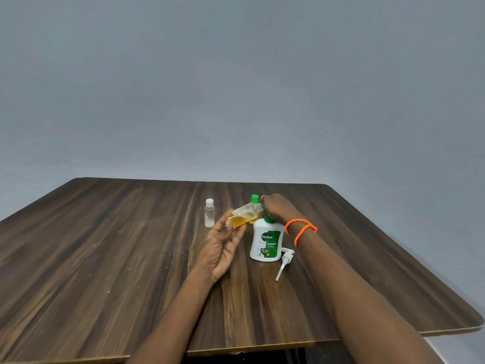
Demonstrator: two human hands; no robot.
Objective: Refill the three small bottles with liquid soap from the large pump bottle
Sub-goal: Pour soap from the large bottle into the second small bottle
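My left hand [223, 245] holds a small clear bottle [242, 215] with amber liquid, tilted on its side, neck pointing right. My right hand [278, 207] grips that bottle's neck end, just above the large white pump bottle [266, 241] with a green label, which stands uncapped. Its white pump head [284, 261] lies on the table beside it. A small bottle with a green cap [254, 199] stands behind, mostly hidden. A small clear bottle with a white cap [209, 212] stands to the left, a little white liquid at its bottom.
The brown wooden table [131, 245] reaches to a grey wall behind. Its right edge runs diagonally and its front edge is near me. An orange beaded band [301, 229] circles my right wrist.
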